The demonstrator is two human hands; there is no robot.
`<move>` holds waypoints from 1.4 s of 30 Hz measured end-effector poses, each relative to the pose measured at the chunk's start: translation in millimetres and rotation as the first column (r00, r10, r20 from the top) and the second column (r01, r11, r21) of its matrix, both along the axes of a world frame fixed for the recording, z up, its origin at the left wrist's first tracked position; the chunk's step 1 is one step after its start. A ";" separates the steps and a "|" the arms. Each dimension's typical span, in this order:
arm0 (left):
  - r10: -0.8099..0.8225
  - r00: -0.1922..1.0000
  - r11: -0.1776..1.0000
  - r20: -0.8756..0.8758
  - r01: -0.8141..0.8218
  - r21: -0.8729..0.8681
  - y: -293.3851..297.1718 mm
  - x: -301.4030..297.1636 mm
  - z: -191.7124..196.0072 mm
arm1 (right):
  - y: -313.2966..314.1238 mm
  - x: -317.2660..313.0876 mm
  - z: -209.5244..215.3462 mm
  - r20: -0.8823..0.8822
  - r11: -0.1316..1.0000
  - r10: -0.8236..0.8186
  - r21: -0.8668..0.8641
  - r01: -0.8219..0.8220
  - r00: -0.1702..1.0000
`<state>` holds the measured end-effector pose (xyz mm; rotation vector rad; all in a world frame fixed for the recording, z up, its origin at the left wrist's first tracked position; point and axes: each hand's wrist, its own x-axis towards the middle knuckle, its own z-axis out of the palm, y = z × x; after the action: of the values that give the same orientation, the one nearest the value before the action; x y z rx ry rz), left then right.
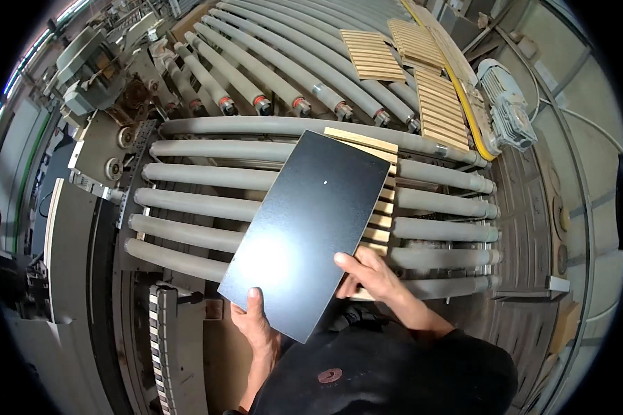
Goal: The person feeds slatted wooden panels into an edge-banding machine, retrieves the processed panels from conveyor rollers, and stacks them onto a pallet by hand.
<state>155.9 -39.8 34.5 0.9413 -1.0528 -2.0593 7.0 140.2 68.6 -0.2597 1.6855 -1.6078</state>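
A dark, glossy rectangular panel (311, 221) is held tilted in front of me, its surface reflecting a bright patch of light. My left hand (255, 324) grips its near left edge, thumb on top and fingers hidden beneath. At the right edge, my right hand (367, 273) pinches the panel with its thumb over the rim. Partly covered by the panel, a slatted light-wood piece (383, 207) rests on the grey rollers.
Grey conveyor rollers (201, 176) run across in front of me, with more slanting rollers (256, 41) beyond. Slatted wood pieces (372, 55) lie at the far right beside a yellow rail (464, 104) and a motor (507, 104). Machinery (93, 69) stands at the left.
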 end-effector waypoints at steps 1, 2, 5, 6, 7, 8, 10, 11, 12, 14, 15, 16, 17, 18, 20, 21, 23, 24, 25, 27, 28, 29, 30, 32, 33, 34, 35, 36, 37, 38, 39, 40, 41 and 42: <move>0.012 0.999 1.000 0.046 -0.012 -0.007 14.9 -6.0 -0.9 | 19.0 -17.3 -2.3 0.000 0.988 0.126 0.094 -0.126 0.992; 0.026 0.998 1.000 0.058 -0.025 -0.008 28.2 -12.7 -1.7 | 35.7 -36.7 -4.1 0.009 0.951 0.253 0.184 -0.250 0.968; 0.121 0.983 0.991 0.135 -0.112 -0.073 58.1 -31.8 1.2 | 65.2 -85.4 18.0 -0.171 0.756 0.576 0.484 -0.441 0.799; 0.138 0.983 0.989 0.118 -0.129 -0.077 65.8 -38.0 7.4 | 76.5 -100.6 21.6 -0.254 0.721 0.629 0.544 -0.430 0.734; 0.152 0.964 0.979 0.217 -0.117 -0.168 74.2 -40.0 18.2 | 84.8 -118.0 31.6 -0.339 0.746 0.620 0.534 -0.397 0.708; 0.175 0.933 0.962 0.314 -0.095 -0.254 82.4 -40.5 25.4 | 88.0 -139.1 40.5 -0.422 0.773 0.605 0.517 -0.368 0.676; 0.196 0.901 0.954 0.386 -0.084 -0.289 94.1 -34.8 18.5 | 78.2 -184.5 50.7 -0.622 0.904 0.397 0.392 -0.170 0.675; 0.185 0.912 0.972 0.366 -0.115 -0.205 99.0 -29.3 5.7 | 64.1 -212.0 45.1 -0.737 0.923 0.369 0.363 -0.129 0.567; 0.161 0.927 0.985 0.338 -0.130 -0.113 104.7 -24.5 0.1 | 50.4 -241.3 33.5 -0.832 0.941 0.328 0.329 -0.076 0.447; 0.127 0.923 0.987 0.363 -0.155 0.050 113.9 -30.8 5.4 | 27.0 -309.9 -15.9 -0.793 0.899 0.420 0.429 -0.085 0.441; 0.112 0.937 0.988 0.332 -0.140 0.062 117.7 -33.8 4.1 | 10.5 -335.4 -32.6 -0.589 0.819 0.569 0.468 -0.332 0.573; 0.102 0.949 0.989 0.299 -0.129 0.072 120.4 -35.9 3.6 | -4.7 -348.2 -43.4 -0.343 0.699 0.711 0.433 -0.569 0.614; 0.080 0.956 0.990 0.281 -0.110 0.092 122.0 -40.1 4.8 | -7.9 -344.5 -47.4 -0.106 0.722 0.663 0.352 -0.595 0.741; 0.100 0.960 0.988 0.261 -0.127 0.088 126.0 -39.9 -1.0 | -13.3 -337.8 -46.0 -0.116 0.705 0.687 0.347 -0.619 0.717; 0.161 0.949 0.981 0.271 -0.183 0.061 134.1 -41.2 -5.5 | -16.0 -328.8 -40.3 -0.216 0.752 0.659 0.180 -0.634 0.720; 0.177 0.945 0.977 0.277 -0.202 0.064 137.7 -41.4 -1.3 | -15.2 -327.7 -33.2 -0.227 0.719 0.695 0.245 -0.651 0.682; 0.133 0.948 0.975 0.289 -0.178 0.136 140.9 -45.7 10.1 | -9.2 -322.2 -29.1 -0.295 0.726 0.688 0.276 -0.630 0.664; 0.144 0.945 0.972 0.293 -0.191 0.137 141.6 -42.8 8.8 | -8.5 -318.4 -27.1 -0.372 0.746 0.666 0.296 -0.597 0.647; 0.102 0.967 0.943 0.233 -0.169 0.287 141.4 -39.8 6.7 | -5.8 -312.5 -24.5 -0.376 0.777 0.629 0.306 -0.550 0.680; 0.044 0.990 0.883 0.133 -0.101 0.459 142.1 -36.8 6.3 | 4.7 -304.1 -15.6 -0.338 0.785 0.619 0.261 -0.561 0.709; 0.042 0.990 0.882 0.137 -0.102 0.460 141.4 -34.0 5.2 | 11.2 -300.3 -15.3 -0.302 0.799 0.601 0.215 -0.562 0.740; 0.014 0.990 0.880 0.141 -0.079 0.468 140.2 -30.2 3.5 | 18.1 -296.5 -21.9 -0.222 0.823 0.566 0.098 -0.559 0.794; -0.019 0.989 0.876 0.145 -0.054 0.480 140.9 -29.3 5.2 | 26.1 -289.5 -24.5 -0.191 0.832 0.552 0.072 -0.550 0.811; 0.012 0.973 0.894 0.228 -0.113 0.433 149.3 -24.5 22.9 | 39.0 -272.3 -22.4 -0.182 0.852 0.516 0.006 -0.523 0.837; 0.065 0.952 0.910 0.299 -0.179 0.374 152.7 -21.9 32.5 | 46.1 -265.5 -20.4 -0.261 0.851 0.505 -0.010 -0.526 0.823; 0.108 0.954 0.942 0.279 -0.188 0.277 152.9 -18.3 31.8 | 52.7 -261.7 -21.3 -0.340 0.849 0.488 -0.028 -0.528 0.804; 0.091 0.964 0.980 0.250 -0.131 0.148 144.0 -16.2 36.8 | 57.2 -254.4 -28.4 -0.312 0.851 0.434 -0.167 -0.498 0.845; 0.088 0.969 0.995 0.231 -0.095 0.021 138.7 -7.3 44.3 | 62.6 -248.2 -25.0 -0.296 0.858 0.417 -0.184 -0.479 0.860; 0.101 0.972 0.986 0.214 -0.068 -0.155 129.9 -7.4 50.4 | 72.8 -244.9 -30.9 -0.302 0.865 0.349 -0.260 -0.428 0.887; 0.068 0.967 0.945 0.245 0.016 -0.325 119.7 3.5 37.7 | 85.6 -245.5 -42.8 -0.301 0.862 0.283 -0.337 -0.379 0.911; -0.005 0.885 0.902 0.465 0.205 -0.380 108.2 5.5 36.5 | 104.6 -256.9 -56.0 -0.313 0.877 0.320 -0.260 -0.405 0.894; -0.028 0.740 0.841 0.672 0.380 -0.385 97.6 10.4 38.7 | 110.9 -263.0 -76.1 -0.549 0.829 0.225 -0.327 -0.454 0.805; 0.040 0.731 0.634 0.681 0.508 -0.583 76.8 14.1 -5.8 | 118.0 -268.4 -70.8 -0.793 0.936 0.169 -0.057 -0.348 0.585; 0.145 0.716 0.378 0.683 0.598 -0.707 60.5 22.8 -44.2 | 102.1 -252.1 -43.5 -0.896 0.915 0.121 -0.066 -0.397 0.427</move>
<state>178.7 20.6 -9.7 0.8782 -2.5070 -0.8482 -245.2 242.3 25.1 -1.6989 1.9577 -1.5178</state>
